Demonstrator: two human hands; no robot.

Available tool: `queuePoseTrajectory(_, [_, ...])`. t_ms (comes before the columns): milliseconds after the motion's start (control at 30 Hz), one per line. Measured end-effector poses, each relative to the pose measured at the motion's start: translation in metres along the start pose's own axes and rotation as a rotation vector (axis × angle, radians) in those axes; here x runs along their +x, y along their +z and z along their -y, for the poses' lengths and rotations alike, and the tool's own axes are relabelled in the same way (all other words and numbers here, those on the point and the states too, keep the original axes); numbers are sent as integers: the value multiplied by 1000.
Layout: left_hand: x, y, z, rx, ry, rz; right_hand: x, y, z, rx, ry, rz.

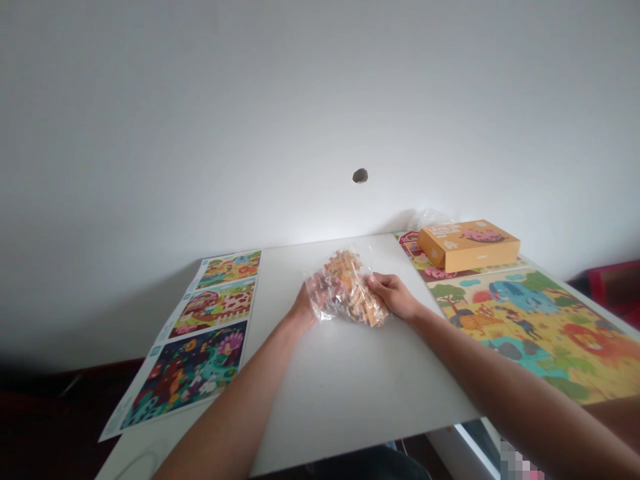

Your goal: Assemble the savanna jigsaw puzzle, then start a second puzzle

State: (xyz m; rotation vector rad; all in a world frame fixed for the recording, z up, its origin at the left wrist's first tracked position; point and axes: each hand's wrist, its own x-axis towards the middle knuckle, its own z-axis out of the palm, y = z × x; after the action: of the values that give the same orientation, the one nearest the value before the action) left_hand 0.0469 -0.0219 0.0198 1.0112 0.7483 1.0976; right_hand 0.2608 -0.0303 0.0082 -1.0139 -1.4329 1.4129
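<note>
A clear plastic bag of puzzle pieces is held up above the middle of the white table. The pieces inside are mostly yellow and orange, some showing plain cardboard-coloured backs. My right hand grips the bag's right side, thumb on top and fingers curled beneath. On the other side, my left hand holds the bag's left edge; the plastic covers most of its fingers.
A picture sheet with three printed scenes lies along the table's left side. Rightward lies a large animal picture. Behind it, an orange puzzle box rests on a farm picture, with crumpled clear plastic near the wall.
</note>
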Motion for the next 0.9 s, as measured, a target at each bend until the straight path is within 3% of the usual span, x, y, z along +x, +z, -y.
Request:
queuePoseTrajectory(133, [-3, 3, -5, -18, 16, 131, 1, 0, -2, -6, -2, 39])
queuePoseTrajectory(267, [-5, 4, -5, 77, 58, 91, 1, 1, -3, -24, -17, 74])
queuePoseTrajectory(367, [-3, 0, 2, 131, 85, 91, 1, 2, -4, -33, -9, 52])
queuePoseTrajectory(500, [4, -3, 17, 170, 182, 204, 3, 3, -7, -46, 1, 10])
queuePoseTrajectory(633, [7, -4, 26, 265, 260, 174, 4, 3, -8, -61, -11, -29])
queuePoseTrajectory(900, [3, 0, 16, 169, 175, 71, 3, 3, -1, 123, 37, -61])
